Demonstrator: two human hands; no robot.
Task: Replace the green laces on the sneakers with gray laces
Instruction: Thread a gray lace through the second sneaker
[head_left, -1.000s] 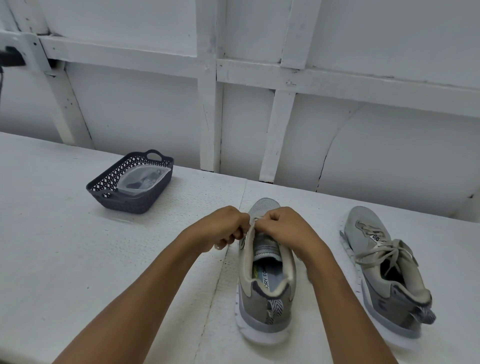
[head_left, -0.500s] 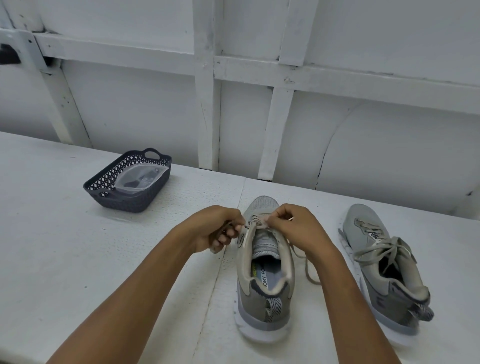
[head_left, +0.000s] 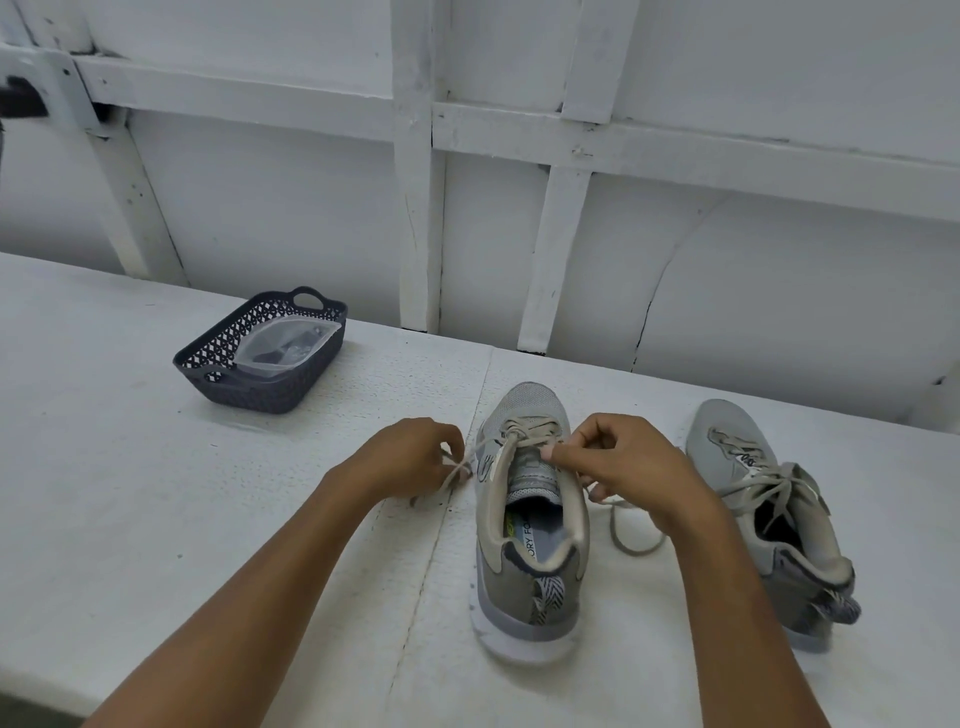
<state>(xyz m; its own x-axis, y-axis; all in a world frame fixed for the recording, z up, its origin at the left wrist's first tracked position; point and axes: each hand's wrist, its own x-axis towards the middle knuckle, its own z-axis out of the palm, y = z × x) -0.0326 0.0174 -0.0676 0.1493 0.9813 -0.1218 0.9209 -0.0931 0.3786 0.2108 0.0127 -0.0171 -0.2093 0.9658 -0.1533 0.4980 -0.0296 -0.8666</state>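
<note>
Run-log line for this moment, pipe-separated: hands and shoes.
left hand pinches lace left of centre sneaker | right hand pinches lace at eyelets | other sneaker laced | basket holds bag

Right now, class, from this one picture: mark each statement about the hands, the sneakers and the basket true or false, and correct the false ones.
1. The left hand and the right hand each pinch the lace of the middle sneaker. True.
2. The basket stands to the right of both sneakers. False: it stands to their left, further back on the table.
3. The right-side sneaker is laced and knotted. True.
4. The basket holds nothing. False: a clear bag lies in it.
5. The middle sneaker lies on its side. False: it stands upright on its sole.
</note>
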